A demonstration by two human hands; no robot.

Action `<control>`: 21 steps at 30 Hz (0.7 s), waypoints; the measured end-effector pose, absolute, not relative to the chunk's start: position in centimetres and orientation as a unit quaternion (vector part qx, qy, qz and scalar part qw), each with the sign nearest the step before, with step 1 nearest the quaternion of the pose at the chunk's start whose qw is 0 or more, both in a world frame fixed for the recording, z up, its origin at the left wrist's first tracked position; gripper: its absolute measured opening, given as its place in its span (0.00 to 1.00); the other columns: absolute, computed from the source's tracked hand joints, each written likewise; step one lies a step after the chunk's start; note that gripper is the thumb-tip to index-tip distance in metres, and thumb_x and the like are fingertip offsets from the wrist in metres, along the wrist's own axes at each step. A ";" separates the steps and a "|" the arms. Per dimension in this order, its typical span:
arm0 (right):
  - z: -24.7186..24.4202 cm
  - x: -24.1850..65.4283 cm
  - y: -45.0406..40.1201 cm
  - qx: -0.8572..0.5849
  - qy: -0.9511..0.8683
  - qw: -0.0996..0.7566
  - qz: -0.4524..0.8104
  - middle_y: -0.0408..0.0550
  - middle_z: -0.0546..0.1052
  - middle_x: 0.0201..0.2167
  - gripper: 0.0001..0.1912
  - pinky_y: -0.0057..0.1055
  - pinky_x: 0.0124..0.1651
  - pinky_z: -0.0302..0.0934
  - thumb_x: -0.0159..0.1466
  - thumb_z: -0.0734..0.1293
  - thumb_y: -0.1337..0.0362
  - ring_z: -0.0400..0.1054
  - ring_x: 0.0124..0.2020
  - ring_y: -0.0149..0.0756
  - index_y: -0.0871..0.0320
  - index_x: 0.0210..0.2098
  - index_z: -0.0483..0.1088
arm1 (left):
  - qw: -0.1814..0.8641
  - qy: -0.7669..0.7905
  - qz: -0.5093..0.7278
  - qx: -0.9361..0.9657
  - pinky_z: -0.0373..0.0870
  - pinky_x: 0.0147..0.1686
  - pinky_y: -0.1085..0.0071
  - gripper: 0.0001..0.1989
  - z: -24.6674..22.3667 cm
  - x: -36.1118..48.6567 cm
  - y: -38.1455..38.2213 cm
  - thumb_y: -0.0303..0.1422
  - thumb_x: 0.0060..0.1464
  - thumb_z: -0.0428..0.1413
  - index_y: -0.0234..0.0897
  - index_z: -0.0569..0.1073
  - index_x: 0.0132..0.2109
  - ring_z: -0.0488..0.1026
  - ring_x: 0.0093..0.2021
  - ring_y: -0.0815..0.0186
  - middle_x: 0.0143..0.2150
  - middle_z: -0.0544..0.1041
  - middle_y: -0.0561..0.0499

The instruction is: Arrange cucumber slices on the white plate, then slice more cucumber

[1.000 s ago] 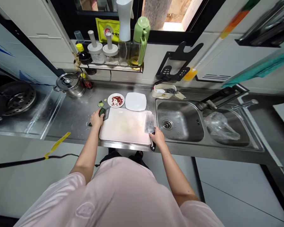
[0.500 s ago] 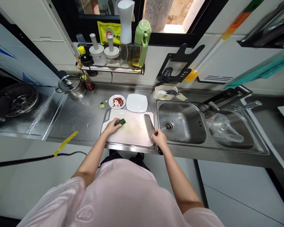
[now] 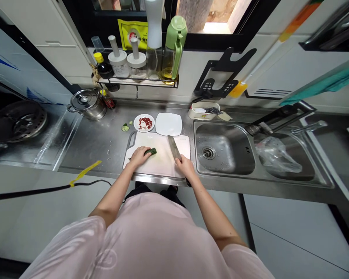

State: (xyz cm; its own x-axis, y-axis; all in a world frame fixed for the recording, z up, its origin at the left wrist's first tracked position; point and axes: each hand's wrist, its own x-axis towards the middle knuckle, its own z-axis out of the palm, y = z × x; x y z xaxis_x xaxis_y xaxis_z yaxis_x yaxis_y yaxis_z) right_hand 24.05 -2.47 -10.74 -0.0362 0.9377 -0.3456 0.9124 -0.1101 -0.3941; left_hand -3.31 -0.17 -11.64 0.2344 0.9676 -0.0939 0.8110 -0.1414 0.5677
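Note:
My left hand (image 3: pixel 139 157) rests on a white plastic cutting board (image 3: pixel 159 166), its fingers closed on a short dark green piece of cucumber (image 3: pixel 151 152). My right hand (image 3: pixel 185 166) grips the black handle of a steel cleaver (image 3: pixel 174 148), whose blade stands on the board a little to the right of the cucumber. Beyond the board, several pale cucumber slices (image 3: pixel 125 127) lie on the steel counter. Next to them are a small round plate of chopped red chilli (image 3: pixel 144 123) and a bare white square plate (image 3: pixel 168 124).
A double steel sink (image 3: pixel 221 149) lies right of the board, with a plastic bag (image 3: pixel 279 155) in its far basin. A steel pot (image 3: pixel 88 104) and a gas burner (image 3: pixel 17 122) stand to the left. A bottle shelf (image 3: pixel 138 82) runs along the back wall.
The cleaver has swung from the board's right side leftward, toward the cucumber. My left hand has slid right across the board with the cucumber.

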 end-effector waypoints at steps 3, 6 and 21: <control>-10.3 22.6 -2.2 -0.684 -0.677 -0.003 0.272 0.50 0.77 0.37 0.15 0.27 0.34 0.51 0.67 0.55 0.59 0.70 0.39 0.39 0.57 0.44 0.68 | 0.224 0.617 0.134 0.742 0.60 0.52 0.61 0.18 -11.6 -3.0 -0.3 0.39 0.61 0.47 0.42 0.70 0.55 0.68 0.51 0.58 0.49 0.74 0.46; -9.9 21.2 -2.1 -0.665 -0.692 -0.019 0.280 0.50 0.77 0.38 0.15 0.27 0.35 0.52 0.67 0.54 0.60 0.70 0.39 0.38 0.56 0.46 0.67 | 0.216 0.622 0.126 0.742 0.61 0.50 0.62 0.18 -11.5 -2.8 -0.4 0.38 0.62 0.44 0.45 0.69 0.56 0.68 0.50 0.59 0.49 0.73 0.46; -9.1 18.5 -2.0 -0.625 -0.724 -0.060 0.287 0.52 0.76 0.41 0.15 0.29 0.38 0.56 0.68 0.53 0.60 0.70 0.41 0.40 0.57 0.47 0.66 | 0.189 0.632 0.139 0.738 0.62 0.49 0.65 0.18 -11.7 -2.6 -0.3 0.36 0.63 0.43 0.46 0.69 0.56 0.67 0.50 0.59 0.47 0.73 0.46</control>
